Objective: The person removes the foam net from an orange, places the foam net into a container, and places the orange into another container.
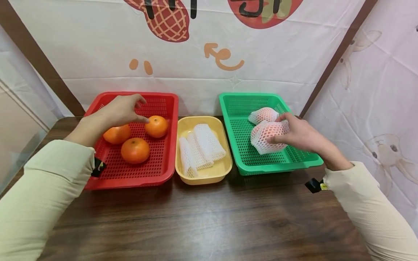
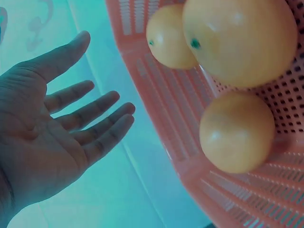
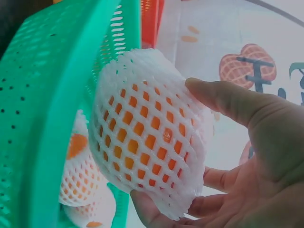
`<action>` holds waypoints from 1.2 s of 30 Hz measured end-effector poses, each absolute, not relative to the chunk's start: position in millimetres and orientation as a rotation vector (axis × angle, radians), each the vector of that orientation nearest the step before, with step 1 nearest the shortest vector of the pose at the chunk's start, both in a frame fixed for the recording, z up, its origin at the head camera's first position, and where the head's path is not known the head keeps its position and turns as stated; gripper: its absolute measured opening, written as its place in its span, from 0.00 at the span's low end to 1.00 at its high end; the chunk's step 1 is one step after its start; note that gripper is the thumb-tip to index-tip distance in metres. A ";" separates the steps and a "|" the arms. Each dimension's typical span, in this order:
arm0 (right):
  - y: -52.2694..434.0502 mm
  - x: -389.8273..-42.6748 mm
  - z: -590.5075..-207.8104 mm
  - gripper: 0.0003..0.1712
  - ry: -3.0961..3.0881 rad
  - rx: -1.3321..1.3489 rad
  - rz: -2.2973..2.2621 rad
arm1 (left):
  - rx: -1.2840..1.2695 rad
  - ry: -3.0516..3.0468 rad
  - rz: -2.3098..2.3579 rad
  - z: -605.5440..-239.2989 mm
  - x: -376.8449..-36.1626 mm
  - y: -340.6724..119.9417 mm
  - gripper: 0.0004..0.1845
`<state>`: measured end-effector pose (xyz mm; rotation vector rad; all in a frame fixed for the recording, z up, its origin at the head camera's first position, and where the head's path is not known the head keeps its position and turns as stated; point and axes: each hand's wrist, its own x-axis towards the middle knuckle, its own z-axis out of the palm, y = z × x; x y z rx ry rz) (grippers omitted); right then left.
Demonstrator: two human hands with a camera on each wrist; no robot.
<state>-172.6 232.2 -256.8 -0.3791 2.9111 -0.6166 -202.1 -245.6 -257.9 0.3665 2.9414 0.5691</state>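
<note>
My right hand grips an orange in a white foam net inside the green basket, thumb on one side and fingers on the other. In the right wrist view the orange skin shows through the mesh of this netted orange. Another netted fruit lies just behind it. Over the red basket, my left hand hovers with nothing in it, its fingers spread apart in the left wrist view. Nearest to its fingertips is a bare orange; other oranges lie around it.
Between the two baskets stands a yellow tray with several empty white foam nets. All three containers are on a dark wooden table. A printed white cloth hangs close behind them.
</note>
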 end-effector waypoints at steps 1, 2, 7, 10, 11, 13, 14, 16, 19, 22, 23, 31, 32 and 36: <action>229.8 -171.4 -254.8 0.47 2.917 -0.382 -0.621 | 0.372 2.942 0.581 -257.3 -200.8 -242.5 0.34; 227.4 -170.3 -252.9 0.47 2.920 -0.385 -0.626 | 0.379 2.943 0.593 -256.9 -199.5 -239.5 0.34; 216.1 -166.3 -246.5 0.46 2.923 -0.419 -0.650 | 0.450 2.951 0.674 -254.7 -192.8 -224.9 0.33; 209.8 -164.1 -245.6 0.45 2.928 -0.449 -0.674 | 0.521 2.950 0.714 -253.2 -186.9 -212.6 0.32; 207.5 -163.2 -245.5 0.44 2.930 -0.457 -0.686 | 0.542 2.947 0.719 -252.5 -184.4 -207.8 0.32; 202.9 -161.8 -245.7 0.45 2.934 -0.472 -0.708 | 0.591 2.947 0.731 -252.3 -180.3 -198.1 0.31; 200.5 -161.4 -245.7 0.44 2.939 -0.477 -0.720 | 0.612 2.948 0.739 -252.4 -178.5 -193.5 0.31; 195.6 -161.1 -245.6 0.44 2.942 -0.490 -0.750 | 0.644 2.948 0.752 -253.1 -175.2 -185.3 0.31; 187.8 -161.3 -246.1 0.43 2.940 -0.518 -0.786 | 0.686 2.949 0.800 -256.7 -171.0 -175.0 0.31; 180.0 -161.1 -247.4 0.42 2.924 -0.547 -0.818 | 0.716 2.929 0.857 -259.9 -164.8 -165.1 0.31; 177.5 -160.6 -248.0 0.42 2.917 -0.553 -0.826 | 0.724 2.921 0.870 -260.7 -162.2 -161.8 0.32; 163.7 -149.7 -254.0 0.41 2.885 -0.629 -0.942 | 0.880 2.844 0.923 -261.4 -138.9 -141.9 0.33; 161.9 -147.5 -254.8 0.41 2.880 -0.640 -0.959 | 0.901 2.842 0.937 -261.8 -135.6 -140.5 0.33; 151.7 -139.0 -259.6 0.39 2.851 -0.699 -1.034 | 1.003 2.844 1.022 -269.1 -120.0 -135.2 0.33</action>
